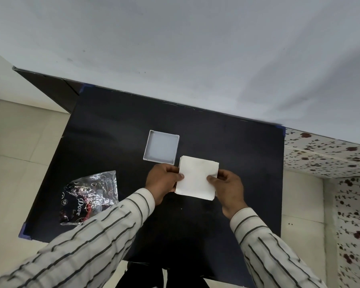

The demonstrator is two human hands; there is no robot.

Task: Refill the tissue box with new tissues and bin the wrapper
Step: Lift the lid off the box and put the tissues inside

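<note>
A square stack of white tissues (196,177) is held between both hands just above the black table (237,154). My left hand (162,181) grips its left edge and my right hand (228,189) grips its right edge, thumbs on top. The white open tissue box (161,150) sits on the table just beyond and left of the stack, and looks bare inside. The crumpled shiny plastic wrapper (89,197), printed "Dove", lies at the table's left edge, partly under my left sleeve.
A white wall runs along the table's far side. Pale floor tiles lie to the left and right. A floral-patterned surface (345,163) stands at the right, beyond the table's edge.
</note>
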